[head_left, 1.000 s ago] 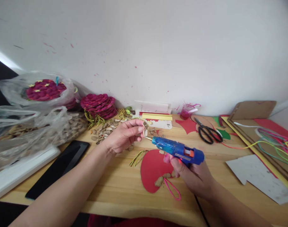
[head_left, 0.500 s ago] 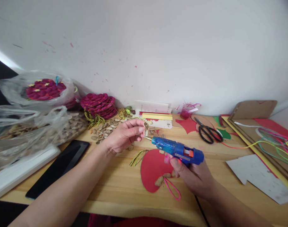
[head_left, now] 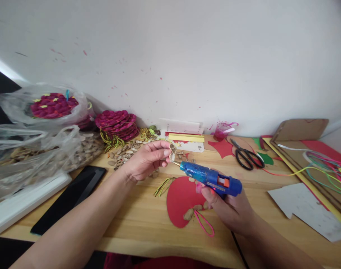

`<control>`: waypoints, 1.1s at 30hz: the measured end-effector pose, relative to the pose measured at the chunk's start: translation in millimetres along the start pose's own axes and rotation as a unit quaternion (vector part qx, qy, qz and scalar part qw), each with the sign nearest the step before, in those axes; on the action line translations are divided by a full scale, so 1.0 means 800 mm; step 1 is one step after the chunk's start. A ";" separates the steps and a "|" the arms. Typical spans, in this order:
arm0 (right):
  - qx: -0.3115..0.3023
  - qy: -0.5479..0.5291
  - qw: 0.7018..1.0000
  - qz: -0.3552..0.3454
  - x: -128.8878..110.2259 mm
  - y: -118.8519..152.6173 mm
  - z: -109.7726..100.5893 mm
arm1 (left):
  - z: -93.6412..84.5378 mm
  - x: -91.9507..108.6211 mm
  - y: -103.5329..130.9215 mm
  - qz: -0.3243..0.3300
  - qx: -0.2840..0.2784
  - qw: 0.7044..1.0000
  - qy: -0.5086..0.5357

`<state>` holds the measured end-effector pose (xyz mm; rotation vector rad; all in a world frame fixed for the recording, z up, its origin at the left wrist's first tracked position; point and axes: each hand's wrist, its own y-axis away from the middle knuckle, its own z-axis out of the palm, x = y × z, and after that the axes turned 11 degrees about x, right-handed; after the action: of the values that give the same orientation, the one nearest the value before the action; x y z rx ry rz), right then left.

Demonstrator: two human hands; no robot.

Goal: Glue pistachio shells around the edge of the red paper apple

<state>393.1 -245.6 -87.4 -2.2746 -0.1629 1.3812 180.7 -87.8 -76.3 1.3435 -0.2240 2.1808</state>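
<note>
Between thumb and fingers, my left hand (head_left: 148, 158) pinches a small peanut shell piece (head_left: 172, 148). My right hand (head_left: 229, 209) grips a blue glue gun (head_left: 209, 177), its metal tip pointing left at the shell's lower edge. Below the gun lies a red round cutout (head_left: 180, 201), partly hidden by the gun and hand. Several shell pieces (head_left: 188, 214) rest along its edge. A pink cord loop (head_left: 204, 223) sticks out at its lower right, and yellow-green threads (head_left: 162, 186) lie at its left.
Loose shells (head_left: 124, 155) and stacked magenta pieces (head_left: 116, 125) sit behind my left hand. Plastic bags (head_left: 44, 145) and a black phone (head_left: 71, 198) are at left. Scissors (head_left: 246, 155), a pink cup (head_left: 221, 131), coloured cords (head_left: 327, 170) and cardboard (head_left: 300, 130) are at right.
</note>
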 end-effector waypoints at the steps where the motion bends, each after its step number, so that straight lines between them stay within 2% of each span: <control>1: 0.002 0.000 1.000 -0.003 0.000 0.000 0.000 | 0.000 0.000 0.000 0.000 0.000 1.000 0.001; 26: 0.000 -0.014 1.000 0.011 0.004 0.001 0.001 | -0.001 0.000 0.001 -0.005 0.000 1.000 0.025; 33: 0.001 0.010 1.000 -0.013 0.004 0.000 0.000 | 0.001 0.001 0.001 -0.005 0.011 1.000 0.028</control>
<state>394.9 -244.6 -89.6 -2.2752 -0.1850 1.3452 180.5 -88.3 -75.0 1.2911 -0.1727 2.2149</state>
